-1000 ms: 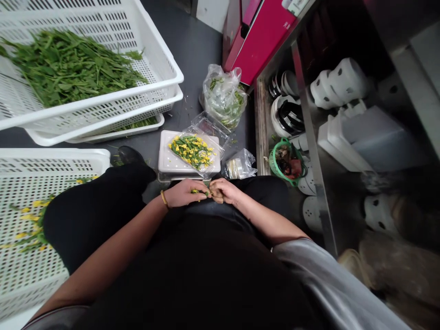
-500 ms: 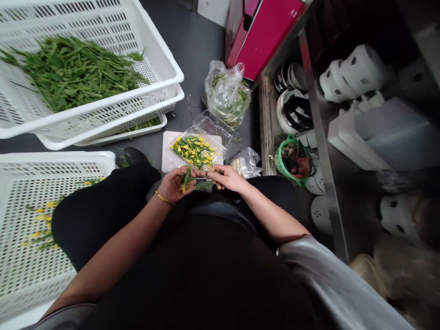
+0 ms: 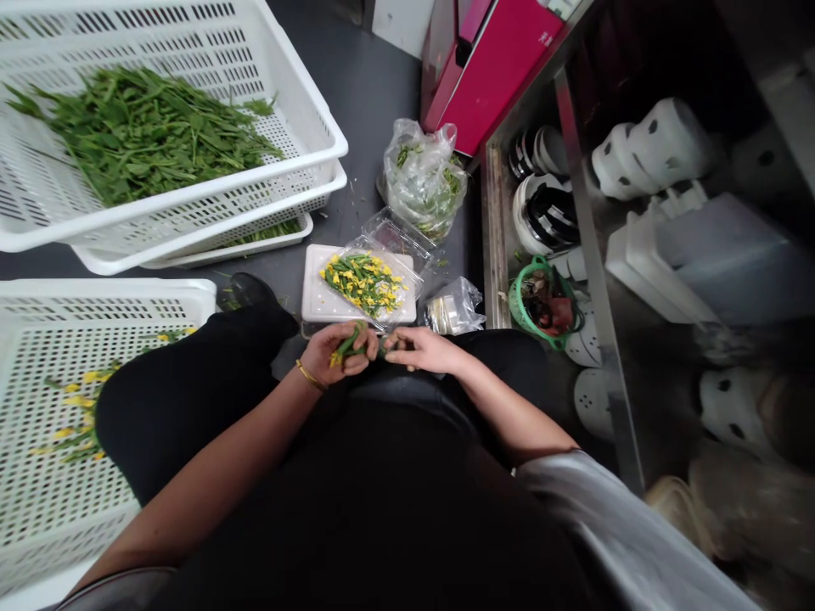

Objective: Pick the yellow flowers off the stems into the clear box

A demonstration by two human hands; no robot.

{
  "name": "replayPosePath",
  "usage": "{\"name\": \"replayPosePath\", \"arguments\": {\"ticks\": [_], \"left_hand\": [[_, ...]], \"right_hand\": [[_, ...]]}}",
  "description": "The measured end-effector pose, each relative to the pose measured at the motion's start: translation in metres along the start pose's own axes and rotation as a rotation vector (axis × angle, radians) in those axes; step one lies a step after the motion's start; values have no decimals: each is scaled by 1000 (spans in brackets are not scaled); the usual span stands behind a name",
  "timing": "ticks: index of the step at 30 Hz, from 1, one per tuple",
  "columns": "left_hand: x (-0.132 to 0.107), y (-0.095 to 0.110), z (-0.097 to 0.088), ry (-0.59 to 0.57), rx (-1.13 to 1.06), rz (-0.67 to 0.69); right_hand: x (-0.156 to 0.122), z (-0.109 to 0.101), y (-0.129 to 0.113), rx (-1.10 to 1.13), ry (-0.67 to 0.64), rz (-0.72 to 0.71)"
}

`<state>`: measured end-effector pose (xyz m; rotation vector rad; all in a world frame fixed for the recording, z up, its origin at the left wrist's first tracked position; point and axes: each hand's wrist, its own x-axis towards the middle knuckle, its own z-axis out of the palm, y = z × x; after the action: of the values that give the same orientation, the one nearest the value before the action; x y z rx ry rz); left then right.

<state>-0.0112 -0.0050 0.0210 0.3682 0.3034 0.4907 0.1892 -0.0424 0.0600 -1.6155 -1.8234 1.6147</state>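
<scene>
My left hand (image 3: 337, 350) is closed around a small bunch of green stems with yellow flowers (image 3: 347, 346), held over my lap. My right hand (image 3: 420, 348) pinches the other end of those stems, its fingertips touching the left hand's. Just beyond both hands a white box (image 3: 315, 293) on the floor carries a clear plastic sheet with a pile of cut yellow flowers and green stems (image 3: 364, 282).
A white crate of green leaves (image 3: 133, 127) sits stacked at top left. Another white crate (image 3: 57, 407) with a few yellow flowers lies at left. A plastic bag of greens (image 3: 424, 178), a small clear bag (image 3: 453, 307), a pink box (image 3: 490, 59) and a steel shelf with bowls (image 3: 541, 204) stand to the right.
Both hands have shifted slightly toward me and lower over my lap. The stems in the left hand have turned, and the right fingers have closed on their end.
</scene>
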Motion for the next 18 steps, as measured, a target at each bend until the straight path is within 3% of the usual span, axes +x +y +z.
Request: {"name": "replayPosePath", "arguments": {"ticks": [1, 3, 6, 8, 10, 13, 15, 18], "left_hand": [[-1, -2, 0, -41, 34, -57], [1, -8, -1, -67, 120, -155], [9, -14, -4, 50, 237, -216], [13, -15, -6, 141, 268, -185], [15, -14, -7, 168, 261, -132], [13, -10, -8, 136, 252, -88], [13, -8, -8, 120, 272, -95], [15, -8, -9, 128, 317, -137]], "right_hand": [[-2, -9, 2, -96, -34, -2], [1, -27, 6, -278, 24, 20], [28, -44, 11, -483, 240, 67], [58, -46, 13, -633, 307, 108], [89, -42, 16, -786, 279, 176], [129, -32, 24, -904, 125, 290], [145, -26, 32, -923, 68, 334], [155, -22, 44, -916, 94, 315]]}}
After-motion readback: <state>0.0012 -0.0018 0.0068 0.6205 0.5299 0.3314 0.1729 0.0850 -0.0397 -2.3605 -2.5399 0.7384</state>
